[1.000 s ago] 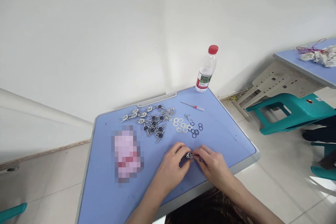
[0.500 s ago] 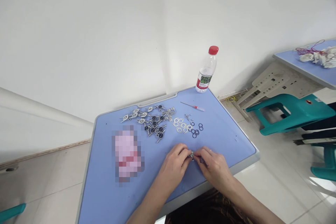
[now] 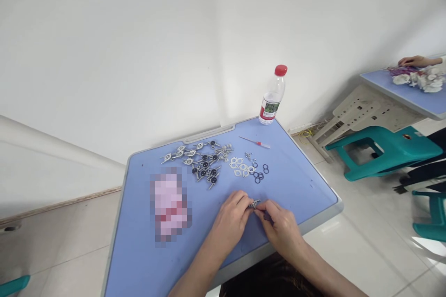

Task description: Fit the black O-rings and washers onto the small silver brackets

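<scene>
My left hand (image 3: 232,213) pinches a small silver metal fitting (image 3: 255,203) between thumb and fingers, just above the table's near side. My right hand (image 3: 280,222) is closed beside it, thumb and fingertips at the fitting's lower right side. Something small and dark shows among the right fingers, too hidden to name. Beyond the hands lie several flat silver oval plates (image 3: 238,167), black rubber rings (image 3: 259,175) and tiny steel balls (image 3: 248,155). Further left is a pile of metal fittings with black round discs (image 3: 205,164) and others with silver plates (image 3: 180,151).
A thin red-handled screwdriver (image 3: 255,142) lies at the back of the blue table (image 3: 139,260). A red-capped bottle (image 3: 272,100) stands at the far corner. A blurred pink item (image 3: 170,206) lies left. Right are a green stool (image 3: 390,148) and another table, where another person's hand (image 3: 416,61) rests.
My right fingertips have shifted slightly down on the fitting, and more of it shows now. Another person's hand has appeared at the table on the right.
</scene>
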Motion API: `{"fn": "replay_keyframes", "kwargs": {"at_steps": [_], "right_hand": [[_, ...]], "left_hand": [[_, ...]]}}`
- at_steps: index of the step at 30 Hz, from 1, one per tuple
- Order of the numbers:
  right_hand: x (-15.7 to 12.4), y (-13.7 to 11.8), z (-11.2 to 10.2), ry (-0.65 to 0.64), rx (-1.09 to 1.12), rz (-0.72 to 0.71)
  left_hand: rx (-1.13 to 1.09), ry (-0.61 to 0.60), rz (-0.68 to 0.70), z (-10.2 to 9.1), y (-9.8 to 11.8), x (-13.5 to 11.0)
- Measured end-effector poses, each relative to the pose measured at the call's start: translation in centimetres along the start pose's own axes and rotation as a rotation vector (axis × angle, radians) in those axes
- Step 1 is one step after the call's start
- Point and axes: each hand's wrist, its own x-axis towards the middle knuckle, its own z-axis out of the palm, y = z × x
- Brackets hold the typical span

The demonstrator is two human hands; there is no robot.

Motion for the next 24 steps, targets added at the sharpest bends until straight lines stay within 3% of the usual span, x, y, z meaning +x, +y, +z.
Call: {"fn": "replay_keyframes", "kwargs": {"at_steps": [7,12,20,24], "right_hand": [[-0.1,-0.1,-0.4,0.068,-0.196,-0.211],[-0.2,0.7,-0.2,0.097,-0.206,-0.221],[1.0,2.6,-1.9,-0.133,-0.125,-0.223],[2.2,2.7,-2.7,-0.187,-0.103,-0.233]], "left_hand": [[-0.024,0.034,-0.006,0.2,-0.2,0.0],[-0.059,0.051,-0.025,0.2,-0.4,0.2],[-0.044,0.053,-0.037,0.2,-0.2,0.1],[0.022,0.066,-0.035,0.4,0.0,0.0]]}}
